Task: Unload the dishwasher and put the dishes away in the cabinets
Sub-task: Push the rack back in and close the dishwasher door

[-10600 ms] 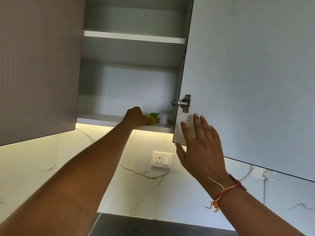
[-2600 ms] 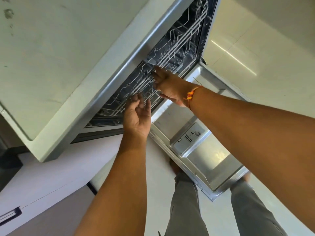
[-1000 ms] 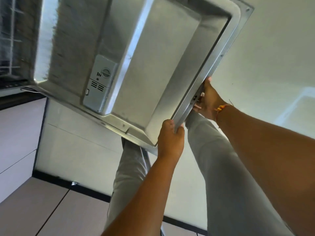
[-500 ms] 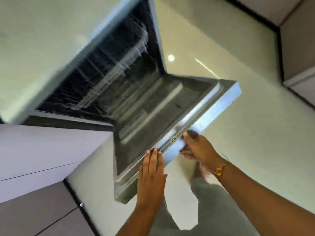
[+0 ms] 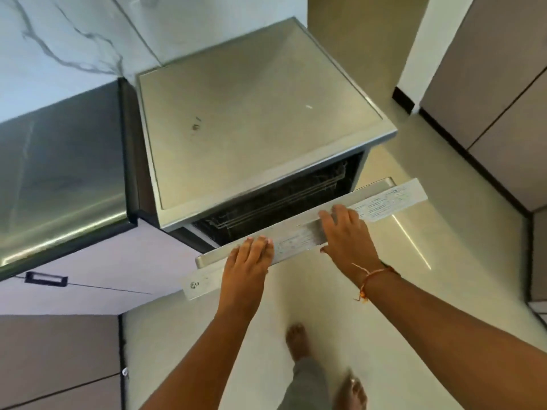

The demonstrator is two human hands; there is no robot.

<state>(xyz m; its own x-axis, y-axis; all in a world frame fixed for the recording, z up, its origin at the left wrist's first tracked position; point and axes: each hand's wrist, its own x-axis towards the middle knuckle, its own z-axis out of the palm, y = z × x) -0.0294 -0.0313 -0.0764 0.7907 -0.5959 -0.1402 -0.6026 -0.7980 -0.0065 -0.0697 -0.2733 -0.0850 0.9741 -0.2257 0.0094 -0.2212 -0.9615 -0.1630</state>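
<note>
Dishwasher [image 5: 251,119] stands at the end of a dark counter [image 5: 59,179], against a veined marble wall [image 5: 59,39], and is seen from above with its flat grey top facing the camera. Its door [image 5: 299,236] is tilted nearly shut, leaving only a dark wedge of opening. Inside that gap a few wires of a rack [image 5: 281,199] show, and whatever sits on the rack is hidden in shadow. A printed label [image 5: 384,202] runs along the door's upper strip, its text too blurred to read, and a small round mark near the strip's left end is equally unclear. The left hand [image 5: 247,261] lies flat on the door near its left end, fingers [image 5: 257,245] straight and pressed together, tips at the top edge. The right hand [image 5: 346,235] is laid on the door further right, fingers spread and thumb stuck out to the side, with motion blur softening the fingertips, so whether they hook over the edge cannot be told. A red and orange thread bracelet [image 5: 370,279] circles the right wrist. Both forearms reach up from the bottom of the view, their elbows cut off. Below them two bare feet [image 5: 299,338] stand on the pale glossy floor [image 5: 444,261], the nearer one cropped by the lower edge. Under the counter a pale drawer front carries a dark recessed handle [image 5: 46,278]. Tall brown cabinets [image 5: 488,99] line the right side and are only partly in view.
</note>
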